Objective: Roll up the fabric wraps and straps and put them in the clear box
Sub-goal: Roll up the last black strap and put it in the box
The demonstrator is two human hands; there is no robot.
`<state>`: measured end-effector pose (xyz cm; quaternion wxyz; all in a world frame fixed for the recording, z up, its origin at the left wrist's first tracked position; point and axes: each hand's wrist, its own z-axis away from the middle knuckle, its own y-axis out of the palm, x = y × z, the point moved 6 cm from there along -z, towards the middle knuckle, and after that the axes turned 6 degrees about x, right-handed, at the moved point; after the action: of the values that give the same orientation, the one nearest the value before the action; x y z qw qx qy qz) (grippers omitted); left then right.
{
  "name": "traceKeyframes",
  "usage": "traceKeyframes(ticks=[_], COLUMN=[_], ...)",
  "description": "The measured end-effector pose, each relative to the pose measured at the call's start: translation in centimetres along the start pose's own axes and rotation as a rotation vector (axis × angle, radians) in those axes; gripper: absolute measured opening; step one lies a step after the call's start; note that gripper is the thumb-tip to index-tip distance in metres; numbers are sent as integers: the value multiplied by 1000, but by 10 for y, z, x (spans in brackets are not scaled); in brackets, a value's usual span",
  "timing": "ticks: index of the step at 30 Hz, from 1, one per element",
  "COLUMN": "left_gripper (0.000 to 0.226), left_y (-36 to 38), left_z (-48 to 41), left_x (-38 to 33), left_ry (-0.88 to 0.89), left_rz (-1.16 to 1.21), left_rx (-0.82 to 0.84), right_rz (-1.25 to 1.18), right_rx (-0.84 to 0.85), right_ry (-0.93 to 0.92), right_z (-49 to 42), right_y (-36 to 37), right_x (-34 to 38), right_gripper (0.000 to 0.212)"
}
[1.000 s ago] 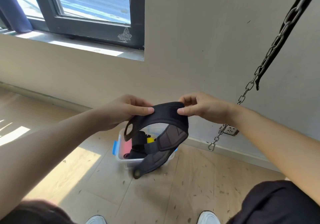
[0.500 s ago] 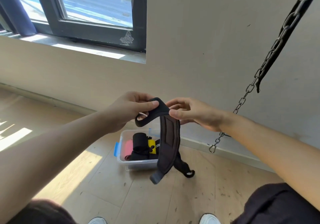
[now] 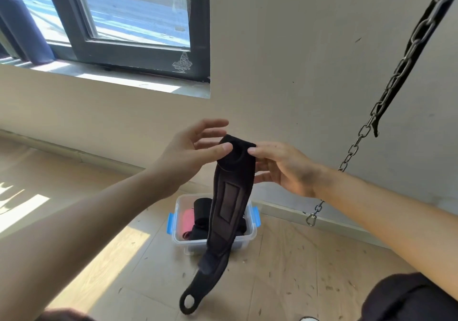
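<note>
My bare forearms reach forward and converge, my left hand (image 3: 190, 154) spreading its fingers with the thumb tip touching the strap (image 3: 230, 209), my right hand (image 3: 287, 172) pinching its top between thumb and fingers.

Clear box (image 3: 188, 242) stands open-topped, chain (image 3: 357, 144) hanging to its right
</note>
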<state>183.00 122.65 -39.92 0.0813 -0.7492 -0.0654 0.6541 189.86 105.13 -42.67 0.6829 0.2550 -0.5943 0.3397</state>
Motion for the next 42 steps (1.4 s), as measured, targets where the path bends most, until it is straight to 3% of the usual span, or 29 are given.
traceKeyframes(ticks=[3,9,12,15,22,26,30,34,39,42], left_gripper=[40,15,19,30,28,19,16,13,13,16], left_y=[9,7,7,6,15,15,12,10,11,11], left_z=[1,3,2,1,1,2,3,4,4,5], left_x=[0,-1,0,1,1,-2,-7,-10,-15,-17], left_ry=[24,27,14,-19,-106,-74,38,134,222,271], left_rz=[17,-19,-53,-57,-53,-96,-91,-109,-176,-276], left_rx=[139,-23,-62,-80,48,111,39,-17,-56,-39], right_rz=[-61,-58,-8,52,108,143,214,137,87,77], right_rx=[31,60,39,-14,-140,-220,-225,-147,-64,-42], right_ry=[31,7,-110,-205,-284,-355,-425,-343,-215,-195], right_z=[2,4,5,6,6,9,12,12,11,11], right_y=[5,8,7,8,3,-1,1,0,4,5], right_x=[1,7,16,22,23,27,32,33,28,26], right_gripper=[34,44,46,31,10,11,14,15,47,37])
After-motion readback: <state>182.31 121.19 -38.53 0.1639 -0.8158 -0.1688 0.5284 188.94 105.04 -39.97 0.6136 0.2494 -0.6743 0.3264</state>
